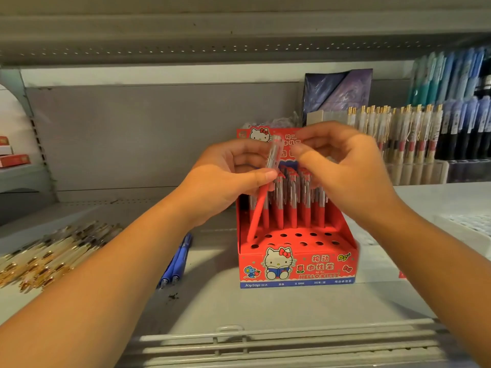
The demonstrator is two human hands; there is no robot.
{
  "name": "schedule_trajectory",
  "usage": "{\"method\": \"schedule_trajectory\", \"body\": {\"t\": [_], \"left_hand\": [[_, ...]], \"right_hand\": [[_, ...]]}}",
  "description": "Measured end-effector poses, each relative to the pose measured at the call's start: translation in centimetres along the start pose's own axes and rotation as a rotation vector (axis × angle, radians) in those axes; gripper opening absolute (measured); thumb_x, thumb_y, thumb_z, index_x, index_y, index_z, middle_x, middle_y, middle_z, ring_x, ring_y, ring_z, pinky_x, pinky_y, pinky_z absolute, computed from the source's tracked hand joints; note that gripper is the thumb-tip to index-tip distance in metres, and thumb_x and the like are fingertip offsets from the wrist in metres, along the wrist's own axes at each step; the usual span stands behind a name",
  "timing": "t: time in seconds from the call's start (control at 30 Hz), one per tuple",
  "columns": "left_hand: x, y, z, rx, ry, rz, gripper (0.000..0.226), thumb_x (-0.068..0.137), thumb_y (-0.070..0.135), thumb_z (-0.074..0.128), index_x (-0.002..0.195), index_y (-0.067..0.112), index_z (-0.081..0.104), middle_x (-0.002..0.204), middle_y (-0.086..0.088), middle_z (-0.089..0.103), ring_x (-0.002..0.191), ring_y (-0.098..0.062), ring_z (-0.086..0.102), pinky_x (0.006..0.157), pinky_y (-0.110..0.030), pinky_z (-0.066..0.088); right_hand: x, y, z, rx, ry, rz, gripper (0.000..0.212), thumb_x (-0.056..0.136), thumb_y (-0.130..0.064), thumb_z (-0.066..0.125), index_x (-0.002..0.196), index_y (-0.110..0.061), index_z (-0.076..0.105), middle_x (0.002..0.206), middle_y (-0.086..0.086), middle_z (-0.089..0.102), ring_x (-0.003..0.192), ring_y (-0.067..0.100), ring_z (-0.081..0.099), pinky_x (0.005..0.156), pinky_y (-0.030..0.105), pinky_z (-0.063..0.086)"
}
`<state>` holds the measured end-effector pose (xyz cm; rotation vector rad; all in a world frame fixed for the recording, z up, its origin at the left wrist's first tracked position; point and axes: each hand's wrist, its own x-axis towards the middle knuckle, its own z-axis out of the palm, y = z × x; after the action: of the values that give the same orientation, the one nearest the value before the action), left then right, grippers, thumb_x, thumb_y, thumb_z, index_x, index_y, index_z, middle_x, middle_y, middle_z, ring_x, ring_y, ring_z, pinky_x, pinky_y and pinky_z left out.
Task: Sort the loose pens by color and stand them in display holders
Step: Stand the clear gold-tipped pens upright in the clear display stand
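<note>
A red cartoon-printed display holder (297,264) stands on the shelf in the middle. Several red pens (292,205) stand upright in its back rows, and the front rows of holes are bare. My left hand (228,179) pinches one red pen (261,197) near its clear top, holding it tilted above the holder's left side with its tip low. My right hand (342,166) hovers just right of that pen's top, fingers curled close to it; whether they touch it is unclear.
Two blue pens (176,261) lie on the shelf left of the holder. A heap of gold-and-clear pens (50,256) lies at far left. Filled holders of white-gold pens (398,134) and blue pens (457,75) stand back right. A white tray (467,227) sits at right.
</note>
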<state>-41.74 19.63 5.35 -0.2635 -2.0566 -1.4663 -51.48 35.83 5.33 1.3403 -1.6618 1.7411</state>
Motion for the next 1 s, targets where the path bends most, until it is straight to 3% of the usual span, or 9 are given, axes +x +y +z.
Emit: {"method": "schedule_trajectory", "body": {"t": [0.13, 0.27, 0.33, 0.4, 0.57, 0.67, 0.73, 0.87, 1.0], "left_hand": [[0.0, 0.0, 0.1, 0.030, -0.014, 0.032, 0.035, 0.078, -0.005, 0.072, 0.104, 0.016, 0.063, 0.074, 0.001, 0.070, 0.068, -0.016, 0.069, 0.065, -0.031, 0.058], [0.1, 0.0, 0.0, 0.064, 0.049, 0.050, 0.030, 0.075, 0.012, 0.077, 0.102, 0.017, 0.064, 0.078, -0.006, 0.073, 0.074, -0.018, 0.072, 0.075, -0.032, 0.058], [0.3, -0.1, -0.2, 0.106, 0.116, 0.053, 0.015, 0.085, 0.018, 0.072, 0.099, 0.015, 0.067, 0.084, -0.007, 0.075, 0.080, -0.017, 0.072, 0.082, -0.029, 0.056], [0.7, -0.5, -0.4, 0.149, 0.221, -0.001, 0.003, 0.092, 0.018, 0.066, 0.092, 0.016, 0.067, 0.083, -0.001, 0.074, 0.079, -0.012, 0.069, 0.078, -0.023, 0.052], [1.7, -1.6, -1.4, 0.393, 0.424, -0.241, 0.015, 0.086, 0.006, 0.064, 0.092, 0.021, 0.065, 0.081, 0.007, 0.063, 0.071, -0.010, 0.058, 0.068, -0.025, 0.050], [1.1, -2.1, -1.7, 0.452, 0.309, -0.410, 0.014, 0.083, 0.010, 0.067, 0.082, 0.022, 0.060, 0.080, 0.006, 0.058, 0.073, -0.011, 0.055, 0.078, -0.042, 0.057], [0.6, -2.2, -1.5, 0.426, 0.201, -0.503, 0.022, 0.083, 0.009, 0.065, 0.075, 0.025, 0.052, 0.085, 0.002, 0.058, 0.081, -0.015, 0.057, 0.076, -0.046, 0.058], [-0.1, -2.1, -1.0, 0.336, 0.056, -0.630, 0.020, 0.085, 0.001, 0.055, 0.091, 0.021, 0.059, 0.103, -0.012, 0.064, 0.096, -0.029, 0.064, 0.070, -0.050, 0.061], [-1.1, -2.4, -0.9, 0.199, 0.005, -0.631, 0.035, 0.087, -0.009, 0.046, 0.099, 0.022, 0.058, 0.098, -0.013, 0.074, 0.080, -0.027, 0.074, 0.065, -0.050, 0.062]], "right_hand": [[-0.2, -0.4, 2.0, 0.110, -0.004, 0.135, 0.019, 0.085, -0.017, 0.075, 0.102, -0.015, 0.067, 0.088, 0.001, 0.072, 0.074, 0.010, 0.069, 0.058, 0.023, 0.054], [0.0, -0.4, 2.4, 0.165, 0.018, 0.170, 0.015, 0.086, -0.013, 0.074, 0.099, -0.011, 0.067, 0.088, 0.009, 0.073, 0.080, 0.021, 0.072, 0.070, 0.035, 0.059], [0.1, -0.5, 2.2, 0.192, 0.044, 0.156, 0.013, 0.086, -0.010, 0.073, 0.097, -0.013, 0.066, 0.087, 0.011, 0.073, 0.078, 0.024, 0.072, 0.066, 0.035, 0.061], [-0.1, -0.4, 2.1, 0.190, 0.065, 0.136, 0.017, 0.087, -0.009, 0.072, 0.098, -0.019, 0.063, 0.085, 0.008, 0.071, 0.072, 0.020, 0.073, 0.057, 0.030, 0.060], [-0.3, -0.2, 2.7, 0.124, 0.041, 0.115, 0.024, 0.088, -0.008, 0.071, 0.101, -0.023, 0.058, 0.093, 0.008, 0.065, 0.073, 0.020, 0.072, 0.052, 0.031, 0.059], [-0.3, 0.0, 3.0, 0.117, 0.019, 0.116, 0.024, 0.088, -0.007, 0.071, 0.102, -0.022, 0.059, 0.092, 0.007, 0.064, 0.074, 0.020, 0.071, 0.052, 0.033, 0.060], [-0.3, 0.2, 3.2, 0.093, 0.002, 0.133, 0.023, 0.087, -0.009, 0.072, 0.101, -0.023, 0.059, 0.093, 0.005, 0.064, 0.076, 0.019, 0.071, 0.052, 0.032, 0.060], [0.0, 0.2, 3.3, 0.084, -0.028, 0.155, 0.026, 0.087, -0.008, 0.072, 0.095, -0.029, 0.059, 0.091, 0.005, 0.065, 0.076, 0.022, 0.070, 0.052, 0.033, 0.060], [0.4, 0.2, 3.6, 0.094, -0.075, 0.150, 0.029, 0.087, -0.006, 0.071, 0.092, -0.032, 0.059, 0.082, -0.006, 0.064, 0.072, 0.017, 0.070, 0.051, 0.030, 0.058]]}}
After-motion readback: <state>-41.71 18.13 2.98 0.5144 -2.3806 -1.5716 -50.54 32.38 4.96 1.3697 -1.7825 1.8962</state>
